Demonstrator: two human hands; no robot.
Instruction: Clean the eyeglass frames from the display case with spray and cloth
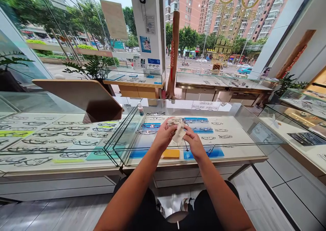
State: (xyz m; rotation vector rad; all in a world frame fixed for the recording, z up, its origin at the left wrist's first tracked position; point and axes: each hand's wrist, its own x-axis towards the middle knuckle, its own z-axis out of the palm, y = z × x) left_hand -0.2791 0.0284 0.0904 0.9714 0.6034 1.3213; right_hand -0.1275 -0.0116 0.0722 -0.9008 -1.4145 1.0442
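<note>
Carefully, we keep our left hand [165, 136] pinched on the cleaning cloth [178, 129] while our right hand [194, 143] grips the eyeglasses [185, 145] beneath it, rubbing lightly.

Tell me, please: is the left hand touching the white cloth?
Touching. The head view shows the left hand with its fingers closed on the white cloth; the right hand pinches the same cloth from the other side.
</note>
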